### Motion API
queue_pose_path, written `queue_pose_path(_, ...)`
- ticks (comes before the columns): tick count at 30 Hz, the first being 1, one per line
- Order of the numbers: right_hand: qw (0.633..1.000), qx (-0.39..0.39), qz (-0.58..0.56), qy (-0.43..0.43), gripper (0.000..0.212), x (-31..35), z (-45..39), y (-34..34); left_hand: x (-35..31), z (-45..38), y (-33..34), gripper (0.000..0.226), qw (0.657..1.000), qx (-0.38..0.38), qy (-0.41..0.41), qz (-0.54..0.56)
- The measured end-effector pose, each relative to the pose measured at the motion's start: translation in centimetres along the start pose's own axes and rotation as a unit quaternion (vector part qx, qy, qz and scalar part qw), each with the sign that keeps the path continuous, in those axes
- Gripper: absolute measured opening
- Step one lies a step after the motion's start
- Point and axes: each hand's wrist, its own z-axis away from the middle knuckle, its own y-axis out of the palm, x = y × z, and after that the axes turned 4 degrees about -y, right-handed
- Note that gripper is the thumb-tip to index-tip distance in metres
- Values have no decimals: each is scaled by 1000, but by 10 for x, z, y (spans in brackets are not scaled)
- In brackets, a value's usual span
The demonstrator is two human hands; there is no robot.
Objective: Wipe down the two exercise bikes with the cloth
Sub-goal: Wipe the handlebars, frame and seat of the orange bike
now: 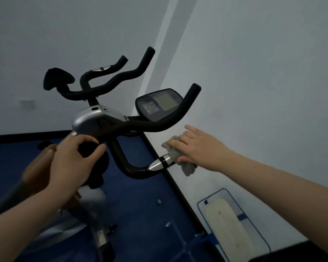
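Observation:
The near exercise bike (95, 121) fills the middle of the head view, with black handlebars and a console (158, 104) facing me. My right hand (199, 148) grips a grey cloth (186, 166) wrapped round the end of the right lower handle, just past its silver sensor cap (160, 162). My left hand (72, 163) grips the black knob below the silver housing. A second exercise bike (110, 82) stands behind, its handlebars and saddle showing above the first.
White walls close in on the right and behind the bikes. The floor (140, 195) is dark blue with a black skirting line (170, 178) along the wall. A blue-framed rack (231, 222) with a pale pad sits at lower right.

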Motion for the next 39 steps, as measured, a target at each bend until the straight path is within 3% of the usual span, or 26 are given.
queue_pose_path(6,983,-43,-169,61,38,80,-55,-9,-6,3,-2,14,1000,-13,-14,19)
queue_pose_path(8,970,-40,-213,106,40,114,-81,-18,-8,4,-2,14,1000,-17,-15,22)
queue_pose_path(10,953,-23,-245,177,43,134,-101,-24,-7,4,-2,14,1000,-14,-11,23)
queue_pose_path(13,923,30,-315,219,42,129,-117,-28,-6,4,-2,15,999,-18,-12,24)
queue_pose_path(15,915,71,-345,195,37,118,-129,-34,-7,4,-1,15,999,-20,-11,29)
queue_pose_path(18,899,112,-380,187,53,108,-152,-47,-8,3,-1,14,999,-16,-12,31)
queue_pose_path(22,892,74,-368,252,49,123,-148,-47,-7,3,-3,15,1000,0,-9,28)
queue_pose_path(25,942,11,-253,219,52,138,-107,-39,-8,4,-4,15,999,9,-14,34)
queue_pose_path(27,954,1,-239,183,52,138,-88,-31,-8,4,-3,15,999,5,-18,35)
queue_pose_path(32,891,105,-372,239,49,126,-124,-47,-9,4,-3,14,999,-1,-15,36)
queue_pose_path(35,868,106,-416,250,50,125,-127,-51,-7,4,-4,15,999,6,-4,34)
queue_pose_path(39,911,97,-334,223,48,138,-106,-41,-7,3,-4,15,999,6,-1,33)
